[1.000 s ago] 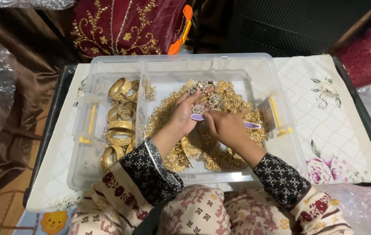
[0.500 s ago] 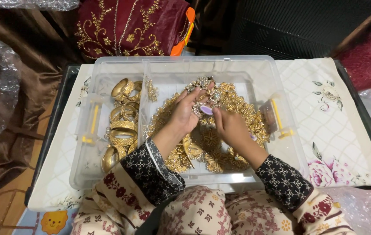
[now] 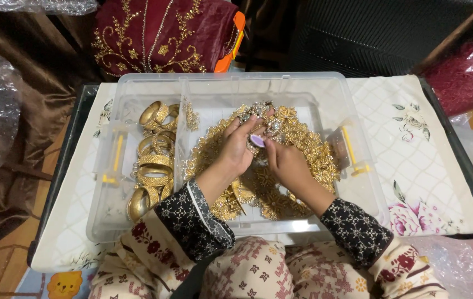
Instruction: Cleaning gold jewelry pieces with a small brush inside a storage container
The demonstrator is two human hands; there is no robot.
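Left hand (image 3: 237,148): fingers pinched on a silver jewel (image 3: 259,112).
Right hand (image 3: 282,161): fingertips closed on the same jewel.
Box (image 3: 336,88): held gold jewellery (image 3: 308,147), bangles (image 3: 155,160).

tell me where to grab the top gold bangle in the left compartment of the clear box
Probably best by its upper rim, coming straight down from above. The top gold bangle leans tilted on the other bangles, so its raised edge and open centre face up, while the box wall and divider crowd its sides. Both hands are busy in the jewellery pile.
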